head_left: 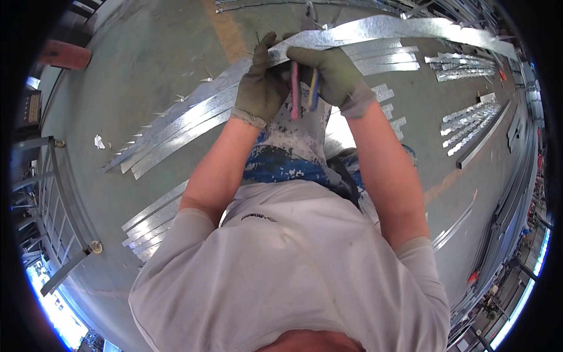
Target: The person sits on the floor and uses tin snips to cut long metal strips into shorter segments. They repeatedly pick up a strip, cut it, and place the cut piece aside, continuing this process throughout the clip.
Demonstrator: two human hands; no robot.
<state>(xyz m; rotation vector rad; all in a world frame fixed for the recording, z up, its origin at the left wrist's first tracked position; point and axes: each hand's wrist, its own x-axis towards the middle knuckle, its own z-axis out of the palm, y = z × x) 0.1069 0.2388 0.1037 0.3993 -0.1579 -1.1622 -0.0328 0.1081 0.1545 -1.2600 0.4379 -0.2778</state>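
My gloved left hand (261,85) is closed around the left end of a long shiny metal strip (375,30) with small pointed tabs along it. The strip runs off to the far right, bending with the lens. My gloved right hand (331,70) lies just beside it, its thumb side against the strip. Two handles of a pliers-like tool (295,97), one pinkish red and one blue and yellow, stick out below my right fingers. The palm hides how they are gripped. A dark metal part (309,17) shows beyond the strip; I cannot tell whether it belongs to the tool.
Flat metal strips (187,111) lie fanned out on the green floor under and beside my hands. More strips (155,220) lie near my left side. Spiky bundles (469,123) rest at right. A metal frame on casters (58,205) stands at left, near a red cylinder (65,54).
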